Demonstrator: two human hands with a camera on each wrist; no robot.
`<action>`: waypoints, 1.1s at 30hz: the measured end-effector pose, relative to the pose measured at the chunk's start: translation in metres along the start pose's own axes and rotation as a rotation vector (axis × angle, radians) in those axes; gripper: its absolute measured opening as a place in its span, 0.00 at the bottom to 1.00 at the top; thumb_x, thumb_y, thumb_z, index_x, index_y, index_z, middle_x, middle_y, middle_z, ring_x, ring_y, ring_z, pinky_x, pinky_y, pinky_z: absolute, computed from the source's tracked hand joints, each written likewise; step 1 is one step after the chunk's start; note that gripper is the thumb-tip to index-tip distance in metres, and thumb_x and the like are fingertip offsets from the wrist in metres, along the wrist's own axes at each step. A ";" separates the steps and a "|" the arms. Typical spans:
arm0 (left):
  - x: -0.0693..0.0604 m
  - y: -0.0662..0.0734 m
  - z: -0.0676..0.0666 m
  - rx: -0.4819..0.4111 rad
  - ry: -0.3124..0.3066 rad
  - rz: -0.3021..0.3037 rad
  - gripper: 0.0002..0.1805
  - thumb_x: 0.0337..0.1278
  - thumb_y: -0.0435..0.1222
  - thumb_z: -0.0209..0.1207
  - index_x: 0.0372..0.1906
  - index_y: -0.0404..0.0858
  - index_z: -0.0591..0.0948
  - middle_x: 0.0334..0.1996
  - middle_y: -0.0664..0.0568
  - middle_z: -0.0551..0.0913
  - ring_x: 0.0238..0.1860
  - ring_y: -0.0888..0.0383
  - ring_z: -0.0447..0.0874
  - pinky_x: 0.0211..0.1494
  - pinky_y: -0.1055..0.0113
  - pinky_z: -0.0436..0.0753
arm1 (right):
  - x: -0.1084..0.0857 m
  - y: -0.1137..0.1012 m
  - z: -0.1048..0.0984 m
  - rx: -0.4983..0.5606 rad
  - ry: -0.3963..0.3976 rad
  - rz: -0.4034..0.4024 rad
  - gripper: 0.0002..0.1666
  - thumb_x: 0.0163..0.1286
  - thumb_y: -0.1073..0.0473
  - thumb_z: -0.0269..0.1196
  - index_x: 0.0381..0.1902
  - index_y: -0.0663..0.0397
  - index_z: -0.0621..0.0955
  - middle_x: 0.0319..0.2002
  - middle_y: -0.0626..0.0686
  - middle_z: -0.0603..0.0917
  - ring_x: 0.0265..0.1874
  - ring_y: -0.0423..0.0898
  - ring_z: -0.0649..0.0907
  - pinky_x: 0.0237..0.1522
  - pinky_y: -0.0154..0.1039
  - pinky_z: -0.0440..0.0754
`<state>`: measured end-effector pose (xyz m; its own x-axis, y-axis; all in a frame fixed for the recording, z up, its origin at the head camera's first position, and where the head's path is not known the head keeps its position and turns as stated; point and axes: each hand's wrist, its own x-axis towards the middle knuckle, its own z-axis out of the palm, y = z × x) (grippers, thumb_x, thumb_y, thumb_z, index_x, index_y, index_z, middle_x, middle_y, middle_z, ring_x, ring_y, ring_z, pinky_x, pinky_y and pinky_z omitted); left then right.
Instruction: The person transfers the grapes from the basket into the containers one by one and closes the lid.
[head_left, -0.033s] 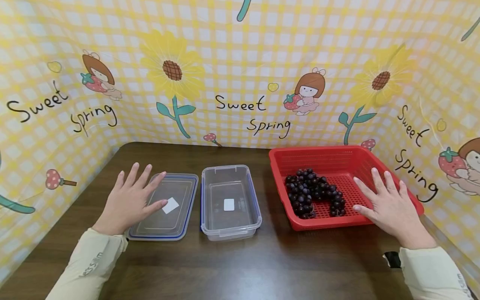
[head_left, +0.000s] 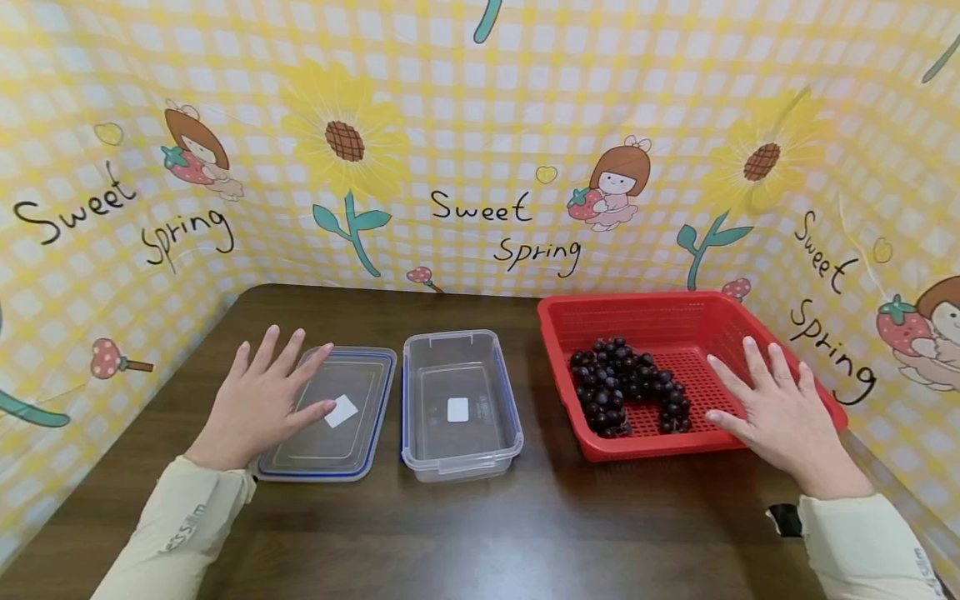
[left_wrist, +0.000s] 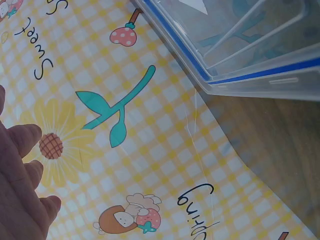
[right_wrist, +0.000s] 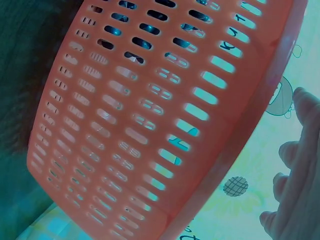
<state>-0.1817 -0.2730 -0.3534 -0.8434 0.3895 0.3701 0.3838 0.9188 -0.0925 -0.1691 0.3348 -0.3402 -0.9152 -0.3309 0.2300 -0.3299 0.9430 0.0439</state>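
My left hand (head_left: 258, 400), fingers spread and palm down, hovers over the left part of a clear lid (head_left: 363, 442) with a blue seal and a white label. It holds nothing. To the lid's right stands a clear plastic food container (head_left: 461, 462) with a white label on it. Dark purple grapes (head_left: 611, 383) lie in the left half of a red perforated basket (head_left: 558, 333). Over the basket's front right corner is my right hand (head_left: 780, 417), its fingers apart and nothing in its grasp. The right wrist view shows its fingertips beside the slotted basket wall (right_wrist: 145, 120).
All of this stands on a dark brown wooden table (head_left: 450, 542). A yellow and white checked cloth (head_left: 480, 125) with sunflowers and "Sweet Spring" lettering rises behind the table and along both sides.
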 end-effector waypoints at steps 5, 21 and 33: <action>-0.001 -0.002 0.000 -0.006 -0.014 -0.003 0.39 0.60 0.63 0.50 0.69 0.43 0.66 0.67 0.31 0.63 0.71 0.32 0.48 0.68 0.35 0.47 | -0.001 -0.001 0.002 0.031 -0.029 0.006 0.46 0.70 0.34 0.49 0.77 0.44 0.48 0.70 0.74 0.49 0.68 0.74 0.49 0.61 0.74 0.43; 0.000 0.008 0.002 -0.104 -0.194 0.044 0.40 0.62 0.62 0.49 0.70 0.40 0.66 0.68 0.32 0.61 0.70 0.31 0.47 0.66 0.34 0.51 | 0.023 -0.018 -0.016 0.252 -0.236 0.045 0.43 0.73 0.39 0.48 0.76 0.53 0.49 0.71 0.72 0.52 0.64 0.72 0.61 0.61 0.70 0.56; 0.024 0.032 0.015 -0.187 -0.252 0.147 0.39 0.62 0.59 0.51 0.71 0.40 0.65 0.70 0.35 0.61 0.71 0.33 0.46 0.68 0.36 0.51 | 0.060 -0.028 -0.039 0.524 -0.404 0.096 0.44 0.75 0.36 0.42 0.76 0.57 0.46 0.71 0.73 0.52 0.67 0.72 0.54 0.61 0.71 0.53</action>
<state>-0.1949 -0.2337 -0.3611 -0.8314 0.5418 0.1236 0.5506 0.8331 0.0516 -0.2057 0.2902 -0.2893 -0.9273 -0.3298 -0.1770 -0.2182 0.8605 -0.4603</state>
